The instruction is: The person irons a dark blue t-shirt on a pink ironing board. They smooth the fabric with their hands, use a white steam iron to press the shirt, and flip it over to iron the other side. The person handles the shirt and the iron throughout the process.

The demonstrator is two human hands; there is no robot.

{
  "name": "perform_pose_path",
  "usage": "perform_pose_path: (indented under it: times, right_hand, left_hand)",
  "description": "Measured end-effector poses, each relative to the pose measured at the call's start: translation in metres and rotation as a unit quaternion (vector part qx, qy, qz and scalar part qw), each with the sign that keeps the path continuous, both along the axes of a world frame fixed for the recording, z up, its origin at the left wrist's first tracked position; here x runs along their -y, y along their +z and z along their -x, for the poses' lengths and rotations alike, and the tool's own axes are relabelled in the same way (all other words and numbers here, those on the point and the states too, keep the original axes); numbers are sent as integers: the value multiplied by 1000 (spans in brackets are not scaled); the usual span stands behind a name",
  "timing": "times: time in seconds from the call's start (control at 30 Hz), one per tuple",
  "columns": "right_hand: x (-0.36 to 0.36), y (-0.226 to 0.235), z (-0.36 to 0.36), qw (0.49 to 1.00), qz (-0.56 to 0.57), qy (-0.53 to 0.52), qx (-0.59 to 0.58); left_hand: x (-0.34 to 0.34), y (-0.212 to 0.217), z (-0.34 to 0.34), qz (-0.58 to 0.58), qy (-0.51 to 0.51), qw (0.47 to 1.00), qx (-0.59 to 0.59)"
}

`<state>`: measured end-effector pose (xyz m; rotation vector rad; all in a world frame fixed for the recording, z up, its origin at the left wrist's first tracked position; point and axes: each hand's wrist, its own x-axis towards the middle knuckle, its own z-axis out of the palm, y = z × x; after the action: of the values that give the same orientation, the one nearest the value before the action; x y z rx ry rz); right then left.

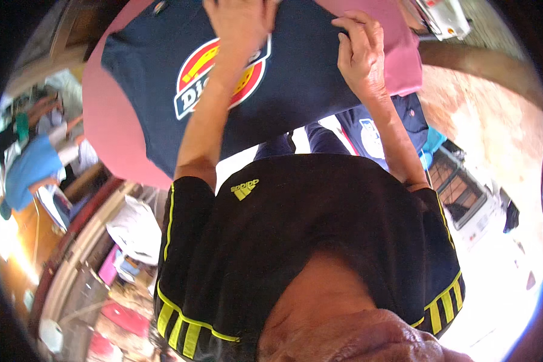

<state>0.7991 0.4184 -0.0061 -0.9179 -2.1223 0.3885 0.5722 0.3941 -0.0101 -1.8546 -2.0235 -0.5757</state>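
Note:
A dark navy T-shirt [148, 69] with a red, yellow and white printed emblem [193, 66] lies spread over a pink cloth-covered surface [111, 114]. My left hand [241, 27] is over the shirt beyond the emblem, and my forearm crosses the print. Its fingers reach the top edge of the view and are partly cut off and blurred; they look stretched out, with no held object visible. Above the shirt's right part, my right hand [362, 54] has loosely bent fingers, apart and holding nothing visible. Whether its fingertips touch the fabric, I cannot tell.
Another dark garment with a white print [371, 136] lies low beside my right forearm. A white and red device [443, 18] stands at the far right. A grey crate-like frame [458, 181] is at the right, a white bag [133, 229] at the left. Another person in blue [33, 166] is far left.

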Motion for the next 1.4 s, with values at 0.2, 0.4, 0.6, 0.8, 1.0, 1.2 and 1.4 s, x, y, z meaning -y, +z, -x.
perform_pose_path:
  times: [0.2,0.4,0.6,0.8,1.0,1.2,1.4]
  right_hand:
    - [6,-9,18,966,-15,119,228]
    - [4,-12,29,980,0,177,86]
    - [66,-7,112,936,-73,315,141]
    - [42,-35,139,887,-136,352,268]
    - [19,-29,121,940,-120,179,263]
    - [-3,-60,119,958,-141,50,246]
    - [34,-48,151,957,-123,28,261]
  left_hand:
    - [108,-12,-89,132,43,986,95]
    - [162,2,-87,145,45,975,164]
    - [195,-27,-4,101,183,973,100]
    - [251,-21,48,122,262,956,58]
    - [338,-21,92,146,354,920,79]
    - [329,-22,88,155,382,910,36]
    - [216,0,51,39,88,989,113]
